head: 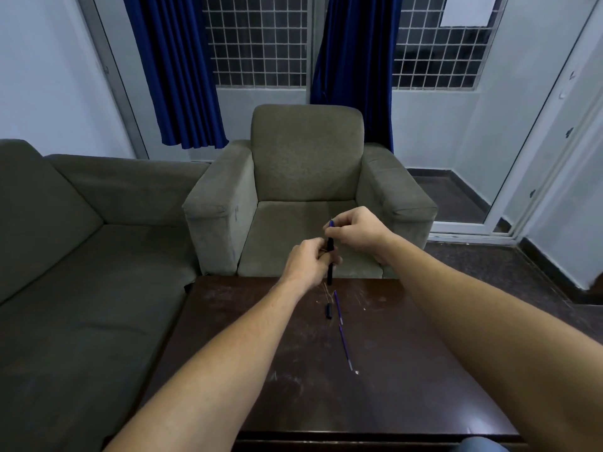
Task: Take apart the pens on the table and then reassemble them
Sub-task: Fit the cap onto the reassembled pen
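Note:
My left hand grips a black pen barrel held nearly upright above the far edge of the dark wooden table. Just above it, my right hand pinches a thin blue refill whose lower part goes into the barrel's top. On the table below lie a small black pen piece and two blue refills: one near the hands, the other closer to me, end to end.
A grey armchair stands right behind the table. A grey sofa runs along the left. Blue curtains hang by a grilled window. A glass door is at the right.

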